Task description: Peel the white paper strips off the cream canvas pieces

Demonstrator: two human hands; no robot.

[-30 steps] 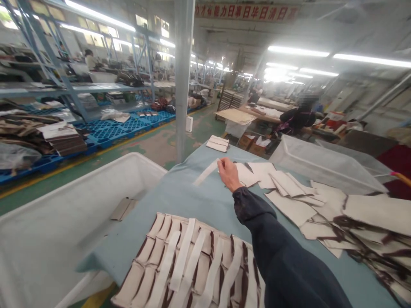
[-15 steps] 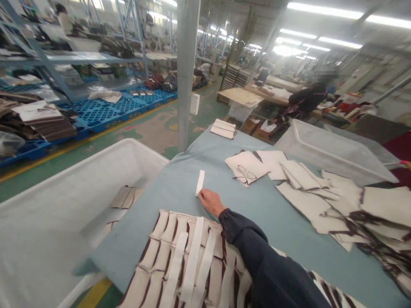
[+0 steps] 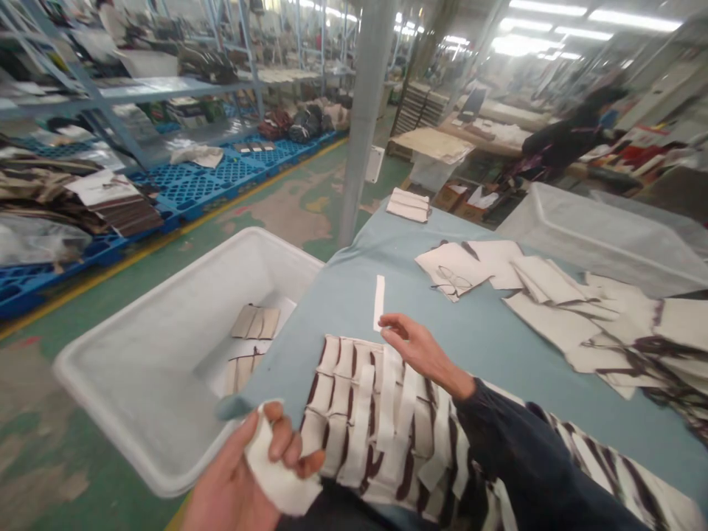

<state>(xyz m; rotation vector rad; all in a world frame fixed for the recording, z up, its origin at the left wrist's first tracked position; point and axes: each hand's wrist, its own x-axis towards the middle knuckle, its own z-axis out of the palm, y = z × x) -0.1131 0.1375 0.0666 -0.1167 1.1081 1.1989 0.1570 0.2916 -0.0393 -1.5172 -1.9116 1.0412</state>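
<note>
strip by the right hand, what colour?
Plain white, no pattern: the strip lies on the pale blue table just beyond the right hand. Head view.

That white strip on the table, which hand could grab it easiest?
Probably the right hand: its fingertips hover right beside the strip. The left hand is nearer the body, already gripping a cloth piece.
</note>
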